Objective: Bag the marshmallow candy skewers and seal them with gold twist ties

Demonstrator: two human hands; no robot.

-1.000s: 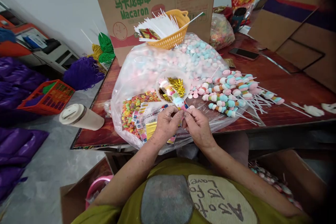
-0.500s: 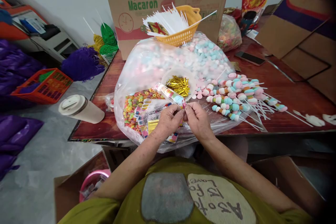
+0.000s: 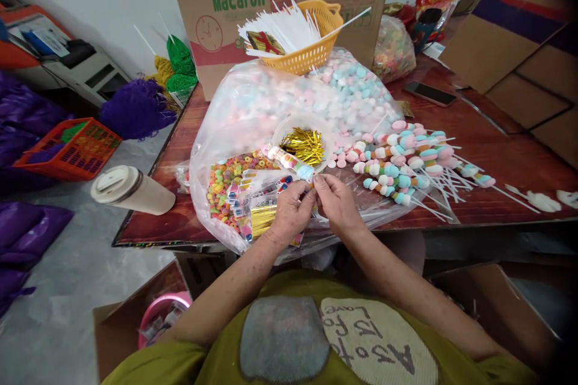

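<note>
A marshmallow skewer point(image 3: 291, 161) in a clear printed wrapper points away from me, its near end between my hands. My left hand point(image 3: 292, 209) pinches at that end, thumb and fingers closed. Close against it, my right hand point(image 3: 336, 200) also pinches the gathered end; whether a tie sits there is hidden by the fingers. Just beyond lies a pale bowl point(image 3: 328, 159) with gold twist ties point(image 3: 303, 145). Printed plastic wrappers point(image 3: 253, 183) and a bundle of gold ties point(image 3: 262, 218) lie beside my left hand, near ring gummies point(image 3: 219, 195).
Unwrapped marshmallow skewers point(image 3: 406, 159) are piled on the right. Behind, a big clear bag point(image 3: 253, 93) holds loose marshmallows, with a yellow basket point(image 3: 311, 60) of white sticks above it. A lidded cup point(image 3: 139, 191) stands left; a phone point(image 3: 430, 94) lies far right.
The view has shifted slightly. Both hands stay at the skewer's near end, with the fingers moved a little; the right fingertips sit slightly higher against it.
</note>
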